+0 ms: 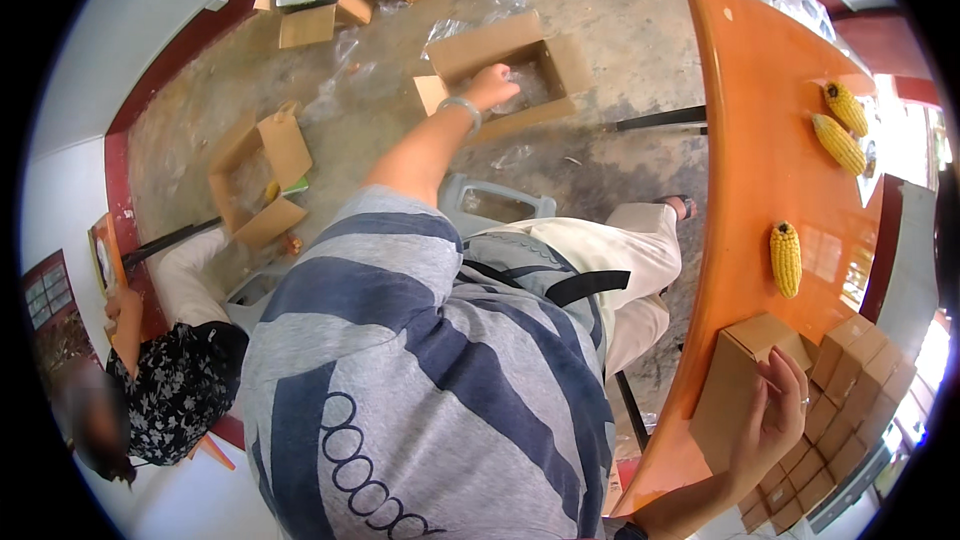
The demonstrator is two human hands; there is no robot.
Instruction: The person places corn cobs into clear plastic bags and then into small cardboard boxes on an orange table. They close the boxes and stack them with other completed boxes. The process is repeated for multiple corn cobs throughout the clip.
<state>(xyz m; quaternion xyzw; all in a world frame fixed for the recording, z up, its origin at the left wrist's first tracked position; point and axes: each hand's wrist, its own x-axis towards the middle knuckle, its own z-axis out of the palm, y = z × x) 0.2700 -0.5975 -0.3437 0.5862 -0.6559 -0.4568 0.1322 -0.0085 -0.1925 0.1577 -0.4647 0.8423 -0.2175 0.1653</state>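
In open brown cardboard carton [490, 48], clear plastic film [530, 90] likely slippery, best bunched; left hand [495, 88] fingers curled, hold unclear; right hand [778, 412] fingers half-bent.

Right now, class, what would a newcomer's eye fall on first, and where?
Bright yellow corn cobs stand out on the glossy orange table at right. Near top centre, the left hand is at the mouth of an open brown cardboard box on the grey floor, while small brown cartons are stacked at lower right.

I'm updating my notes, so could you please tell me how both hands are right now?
Left hand: curled at the open box; grip cannot be told.
Right hand: loosely open, seemingly empty, near the tabletop box.
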